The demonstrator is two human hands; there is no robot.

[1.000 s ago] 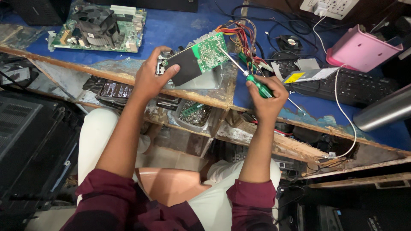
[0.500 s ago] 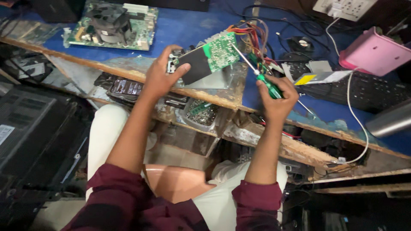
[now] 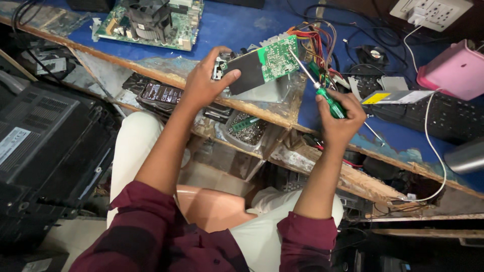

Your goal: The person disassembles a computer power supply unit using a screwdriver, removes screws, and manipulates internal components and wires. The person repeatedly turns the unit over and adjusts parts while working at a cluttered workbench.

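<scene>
While both hands work over the blue bench (image 3: 242,25):
Left hand (image 3: 204,83): clamped on green-and-black rectangular circuit board (image 3: 262,65).
Right hand (image 3: 340,118): fist closed round green-handled metal screwdriver (image 3: 322,93), tip touching the board.

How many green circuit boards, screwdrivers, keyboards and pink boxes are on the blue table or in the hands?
Green circuit boards: 2, one in the left hand at, one big board lying on the table
Screwdrivers: 1, in the right hand
Keyboards: 1
Pink boxes: 1
Total: 5
</scene>
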